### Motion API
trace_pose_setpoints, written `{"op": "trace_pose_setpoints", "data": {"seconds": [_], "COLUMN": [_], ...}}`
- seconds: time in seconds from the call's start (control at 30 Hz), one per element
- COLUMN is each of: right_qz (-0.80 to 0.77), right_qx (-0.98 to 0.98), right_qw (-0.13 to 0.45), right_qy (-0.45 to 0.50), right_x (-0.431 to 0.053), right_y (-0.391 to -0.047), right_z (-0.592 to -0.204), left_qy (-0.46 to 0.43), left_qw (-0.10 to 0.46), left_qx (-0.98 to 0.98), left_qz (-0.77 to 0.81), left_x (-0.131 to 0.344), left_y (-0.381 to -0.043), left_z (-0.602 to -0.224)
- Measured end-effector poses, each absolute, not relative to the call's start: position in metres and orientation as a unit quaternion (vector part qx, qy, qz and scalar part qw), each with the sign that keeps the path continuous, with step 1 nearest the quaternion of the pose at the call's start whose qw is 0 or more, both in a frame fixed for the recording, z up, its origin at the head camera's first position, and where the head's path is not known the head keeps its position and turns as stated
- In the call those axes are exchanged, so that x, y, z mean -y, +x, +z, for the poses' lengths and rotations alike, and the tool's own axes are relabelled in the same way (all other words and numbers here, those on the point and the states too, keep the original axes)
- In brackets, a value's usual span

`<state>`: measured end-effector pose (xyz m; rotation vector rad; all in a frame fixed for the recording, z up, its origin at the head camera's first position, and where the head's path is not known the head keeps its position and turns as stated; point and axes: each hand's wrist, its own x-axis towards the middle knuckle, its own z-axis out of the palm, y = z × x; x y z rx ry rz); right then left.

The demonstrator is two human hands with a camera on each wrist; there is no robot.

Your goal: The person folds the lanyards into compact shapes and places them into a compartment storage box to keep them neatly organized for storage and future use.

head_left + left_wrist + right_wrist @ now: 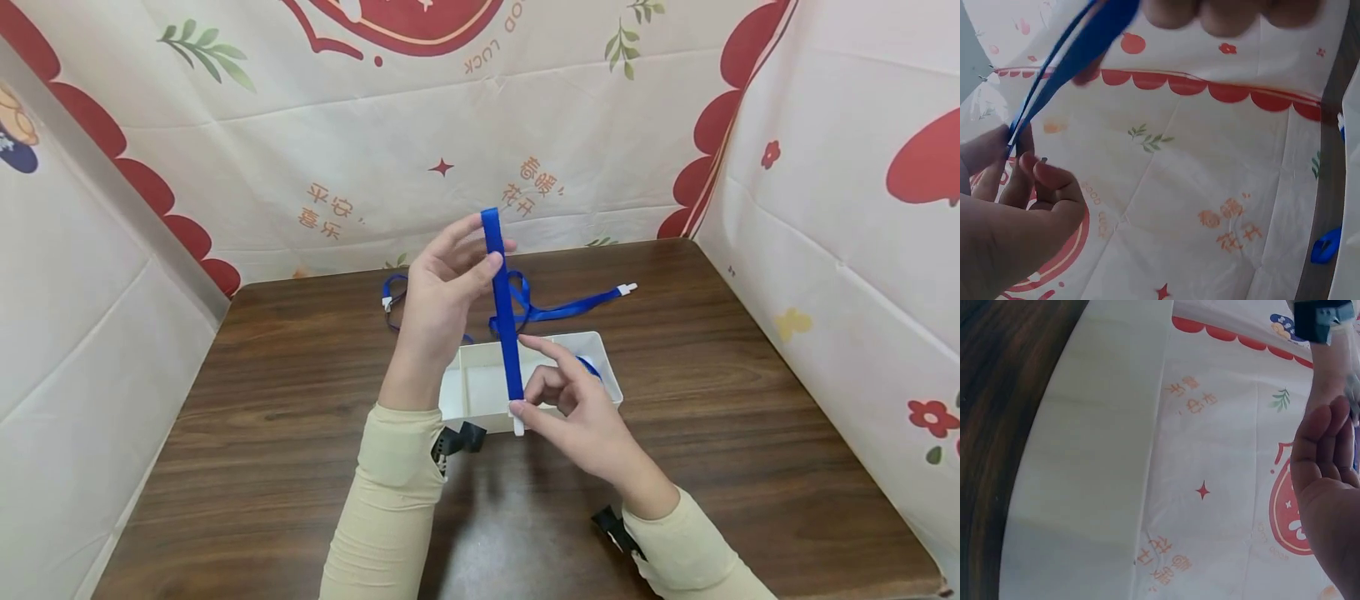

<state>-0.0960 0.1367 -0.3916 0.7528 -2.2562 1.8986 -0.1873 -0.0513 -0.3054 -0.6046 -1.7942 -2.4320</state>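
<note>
A blue lanyard strap (504, 317) hangs upright between the two hands, folded over at its top. My left hand (442, 287) pinches the upper part between thumb and fingers. Lower down, my right hand (573, 408) pinches the bottom end with thumb and bent fingers, beside a white plastic clip (519, 423) that points downward. In the left wrist view the blue strap (1094, 47) runs slantwise between fingers of both hands, its two layers slightly apart. The strap in the right wrist view is mostly hidden behind the hand.
Behind the hands stands a white divided box (609, 371) with a blue piece (588, 365) inside. Another blue lanyard (577, 310) with a white clip lies beyond it on the brown table (720, 383). More blue strap (387, 287) lies left. Printed cloth surrounds the table.
</note>
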Motion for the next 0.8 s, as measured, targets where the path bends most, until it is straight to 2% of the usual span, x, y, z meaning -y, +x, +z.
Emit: {"op": "trace_pose_setpoints", "data": {"seconds": [0.27, 0.5, 0.8], "right_qz": [0.625, 0.570, 0.550], "right_qx": [0.737, 0.778, 0.800], "right_qw": [0.093, 0.146, 0.146], "right_qy": [0.238, 0.221, 0.192], "right_x": [-0.142, -0.145, -0.147], "right_y": [-0.099, -0.104, -0.106], "right_z": [-0.390, -0.393, -0.396], "left_qy": [-0.211, -0.236, -0.275], "left_qw": [-0.007, -0.063, -0.140], "left_qx": [0.675, 0.670, 0.642], "left_qz": [-0.707, -0.701, -0.703], "left_x": [0.064, 0.071, 0.073], "left_y": [-0.185, -0.182, -0.176], "left_z": [-0.302, -0.300, -0.295]}}
